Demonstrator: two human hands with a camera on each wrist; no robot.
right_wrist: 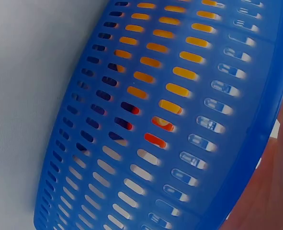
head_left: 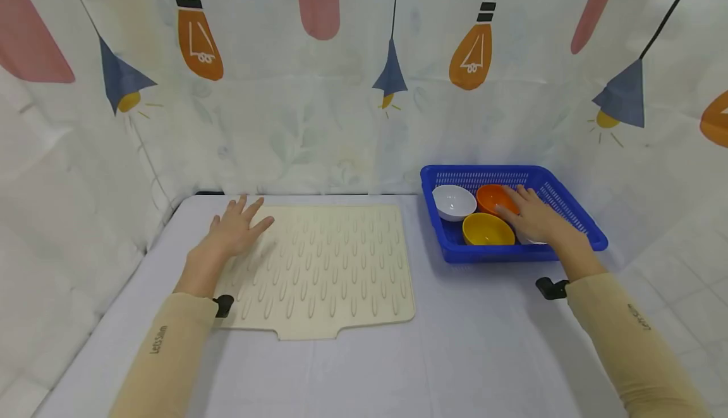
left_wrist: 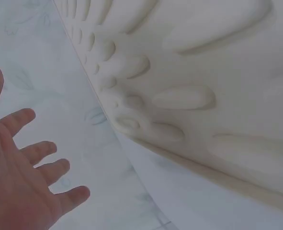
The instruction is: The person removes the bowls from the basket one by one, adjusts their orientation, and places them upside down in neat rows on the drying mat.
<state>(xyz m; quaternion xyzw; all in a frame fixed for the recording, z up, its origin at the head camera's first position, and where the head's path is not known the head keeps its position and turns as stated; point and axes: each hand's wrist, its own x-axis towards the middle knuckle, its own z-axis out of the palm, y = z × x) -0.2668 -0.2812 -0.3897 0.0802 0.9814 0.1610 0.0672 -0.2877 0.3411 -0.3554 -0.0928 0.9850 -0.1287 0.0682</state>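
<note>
Fingers spread, left hand [head_left: 236, 231] on 1 mat [head_left: 335, 266]; right hand [head_left: 534, 215], fingers straight, over 3 bowls [head_left: 488, 229].

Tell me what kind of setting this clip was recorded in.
Probably a staged tabletop recording booth rather than a real kitchen: a lamp-print curtain walls in a covered table holding only a ridged drying mat and a blue basket of bowls.

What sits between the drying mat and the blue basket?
Nothing: in the head view only bare table separates the drying mat from the blue basket.
</note>
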